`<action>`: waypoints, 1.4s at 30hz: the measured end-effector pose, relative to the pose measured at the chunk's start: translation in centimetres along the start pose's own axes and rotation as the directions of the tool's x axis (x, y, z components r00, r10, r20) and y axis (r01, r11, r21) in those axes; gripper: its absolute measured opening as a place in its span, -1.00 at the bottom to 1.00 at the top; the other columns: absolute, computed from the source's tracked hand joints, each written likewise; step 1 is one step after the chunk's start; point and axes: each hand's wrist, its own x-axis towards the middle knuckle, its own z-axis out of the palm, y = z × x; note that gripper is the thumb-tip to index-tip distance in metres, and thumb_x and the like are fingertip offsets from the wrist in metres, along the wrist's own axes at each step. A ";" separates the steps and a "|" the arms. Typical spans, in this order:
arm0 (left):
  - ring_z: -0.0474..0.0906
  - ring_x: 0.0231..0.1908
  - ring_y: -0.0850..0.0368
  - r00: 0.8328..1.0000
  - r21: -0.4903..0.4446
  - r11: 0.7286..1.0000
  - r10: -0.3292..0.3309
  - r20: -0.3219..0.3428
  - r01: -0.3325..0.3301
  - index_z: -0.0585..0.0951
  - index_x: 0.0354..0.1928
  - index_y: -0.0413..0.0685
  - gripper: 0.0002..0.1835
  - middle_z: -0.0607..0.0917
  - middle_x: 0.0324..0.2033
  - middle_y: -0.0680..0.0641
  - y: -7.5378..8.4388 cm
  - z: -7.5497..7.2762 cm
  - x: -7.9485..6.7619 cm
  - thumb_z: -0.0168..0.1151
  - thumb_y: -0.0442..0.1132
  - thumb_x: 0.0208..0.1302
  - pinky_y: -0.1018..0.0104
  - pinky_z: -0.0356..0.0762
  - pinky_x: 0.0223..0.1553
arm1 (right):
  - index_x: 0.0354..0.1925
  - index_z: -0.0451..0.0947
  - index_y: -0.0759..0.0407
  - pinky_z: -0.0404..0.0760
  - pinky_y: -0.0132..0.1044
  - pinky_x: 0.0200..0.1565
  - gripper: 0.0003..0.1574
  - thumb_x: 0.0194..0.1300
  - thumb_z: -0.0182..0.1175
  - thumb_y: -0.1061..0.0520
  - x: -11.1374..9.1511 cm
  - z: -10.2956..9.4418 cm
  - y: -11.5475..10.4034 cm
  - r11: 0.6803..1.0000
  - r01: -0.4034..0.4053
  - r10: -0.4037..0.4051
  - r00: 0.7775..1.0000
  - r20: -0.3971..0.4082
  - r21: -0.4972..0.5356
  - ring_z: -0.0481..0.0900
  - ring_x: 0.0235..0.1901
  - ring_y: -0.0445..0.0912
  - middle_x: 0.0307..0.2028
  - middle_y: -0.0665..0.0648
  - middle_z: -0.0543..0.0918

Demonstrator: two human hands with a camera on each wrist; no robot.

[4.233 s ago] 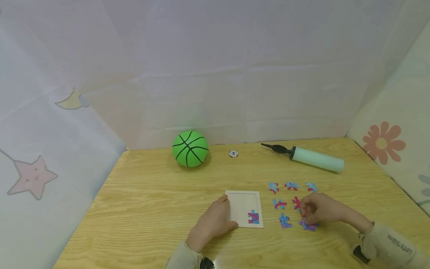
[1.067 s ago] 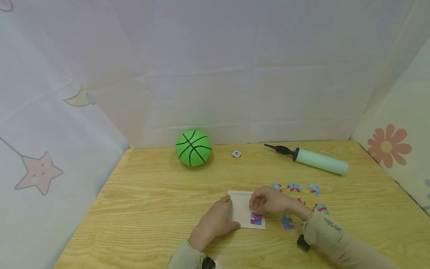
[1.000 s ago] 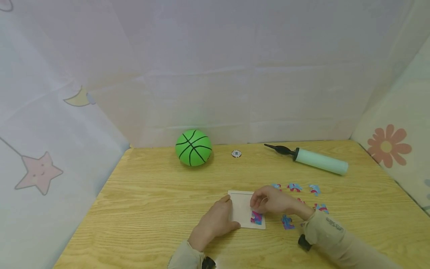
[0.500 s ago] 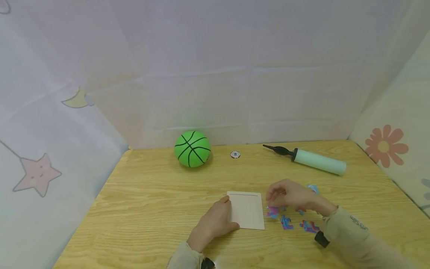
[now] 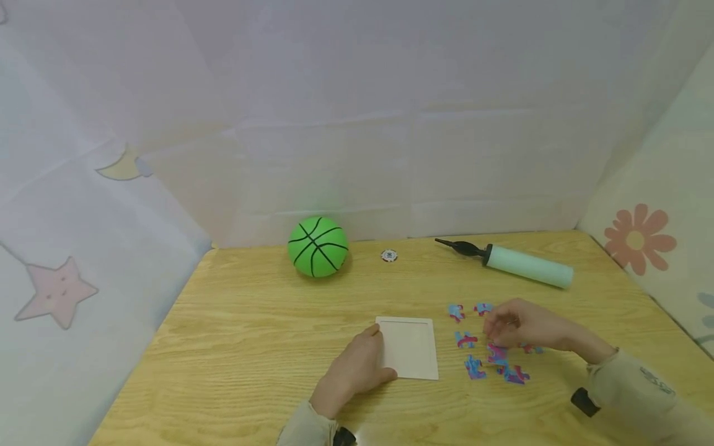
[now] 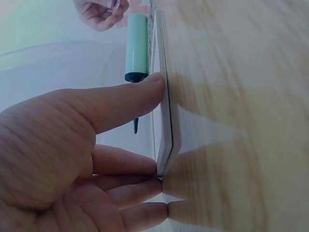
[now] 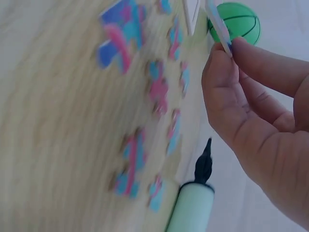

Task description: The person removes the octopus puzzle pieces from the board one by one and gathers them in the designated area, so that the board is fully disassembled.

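My left hand (image 5: 358,367) holds a square, pale puzzle tray (image 5: 409,348) by its left side, thumb on the near edge and fingers along the left edge. The tray's recess has no piece in it. Between thumb and fingers, my right hand (image 5: 530,325) pinches a pink-and-blue puzzle piece (image 5: 498,354), seen nearly edge-on as a thin piece in the right wrist view. That hand hovers over several loose puzzle pieces, among them a blue-purple piece (image 5: 474,367) and a pink-blue piece (image 5: 466,339). Parts of the group lie hidden under the right hand.
Toward the back of the wooden table (image 5: 251,347) sit a green ball (image 5: 318,246) with black lines, a poker chip (image 5: 389,255) and a pale green hand pump (image 5: 527,265) with a black nozzle. Printed cloth (image 5: 334,124) hangs behind and at both sides.
The puzzle piece lying in the tray's lower right corner has been lifted out by my right hand and carried right, over the loose pieces. My left hand keeps its place on the tray.
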 end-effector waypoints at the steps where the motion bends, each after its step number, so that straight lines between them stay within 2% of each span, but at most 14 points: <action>1: 0.43 0.19 -0.14 1.000 0.001 1.000 -0.004 0.001 0.004 0.47 0.11 -0.48 -0.26 0.44 0.22 -0.32 0.0 0.0 0.0 0.47 -0.07 0.01 0.14 0.40 0.19 | -0.09 0.49 0.49 0.64 -0.17 -0.37 -0.76 0.33 0.13 0.31 -0.4 -0.2 0.3 1.000 -0.005 0.005 1.000 0.009 0.013 0.60 -0.34 -0.11 -0.20 0.37 0.60; 9: 0.42 0.20 -0.15 1.000 0.001 1.000 -0.016 0.005 0.016 0.46 0.12 -0.48 -0.25 0.44 0.23 -0.32 -0.3 0.0 -0.3 0.47 -0.06 0.01 0.13 0.39 0.20 | -0.08 0.49 0.48 0.64 -0.24 -0.26 -0.76 0.31 0.13 0.33 -3.5 -1.5 2.3 0.999 -0.026 0.024 0.999 0.040 0.045 0.63 -0.25 -0.08 -0.20 0.38 0.63; 12: 0.43 0.19 -0.14 1.000 0.009 1.000 -0.008 0.006 0.008 0.46 0.12 -0.48 -0.25 0.45 0.22 -0.31 -0.3 0.0 -0.2 0.47 -0.05 0.01 0.14 0.39 0.20 | -0.10 0.50 0.46 0.63 -0.26 -0.28 -0.78 0.30 0.14 0.34 -4.5 -1.8 2.8 0.999 -0.029 0.029 0.999 0.038 0.024 0.62 -0.28 -0.10 -0.23 0.33 0.64; 15: 0.42 0.20 -0.13 1.000 0.014 1.000 -0.004 0.006 0.004 0.46 0.12 -0.48 -0.25 0.45 0.22 -0.31 -0.3 0.1 -0.2 0.46 -0.05 0.02 0.15 0.38 0.21 | -0.16 0.54 0.40 0.61 -0.29 -0.31 -0.83 0.25 0.17 0.35 -5.2 -1.9 3.1 0.998 -0.053 0.053 0.999 0.004 -0.044 0.61 -0.32 -0.14 -0.28 0.23 0.65; 20: 0.42 0.20 -0.14 1.000 0.004 1.000 -0.008 0.009 0.008 0.45 0.14 -0.49 -0.24 0.43 0.23 -0.31 -0.4 0.1 -0.1 0.46 -0.06 0.03 0.14 0.39 0.20 | -0.25 0.54 0.34 0.58 -0.33 -0.36 -0.87 0.17 0.23 0.37 -5.5 -1.7 3.3 0.984 -0.123 0.113 0.990 -0.083 -0.128 0.57 -0.37 -0.17 -0.34 0.11 0.63; 25: 0.41 0.21 -0.14 1.000 -0.010 1.000 -0.008 0.013 0.008 0.44 0.15 -0.49 -0.23 0.43 0.24 -0.31 -0.4 0.2 -0.1 0.46 -0.06 0.03 0.13 0.38 0.21 | -0.29 0.54 0.33 0.56 -0.35 -0.39 -0.83 0.11 0.30 0.33 -5.5 -1.3 3.4 0.973 -0.143 0.117 0.982 -0.149 -0.183 0.58 -0.42 -0.20 -0.40 0.04 0.64; 34: 0.43 0.19 -0.13 1.000 -0.002 1.000 0.011 0.016 -0.011 0.47 0.11 -0.47 -0.27 0.45 0.22 -0.32 -0.4 0.1 -0.1 0.47 -0.07 0.03 0.15 0.40 0.19 | -0.34 0.54 0.25 0.50 -0.38 -0.43 -0.84 0.09 0.35 0.28 -5.7 -0.7 3.3 0.949 -0.192 0.141 0.968 -0.209 -0.252 0.54 -0.48 -0.24 -0.47 -0.01 0.63; 42: 0.41 0.21 -0.14 1.000 -0.006 1.000 0.008 0.022 -0.008 0.46 0.14 -0.48 -0.26 0.44 0.23 -0.32 -0.5 0.2 0.0 0.45 -0.07 0.05 0.14 0.39 0.20 | -0.38 0.53 0.21 0.45 -0.39 -0.47 -0.81 0.09 0.37 0.21 -5.7 -0.4 3.5 0.936 -0.175 0.103 0.966 -0.238 -0.305 0.48 -0.51 -0.30 -0.52 -0.06 0.59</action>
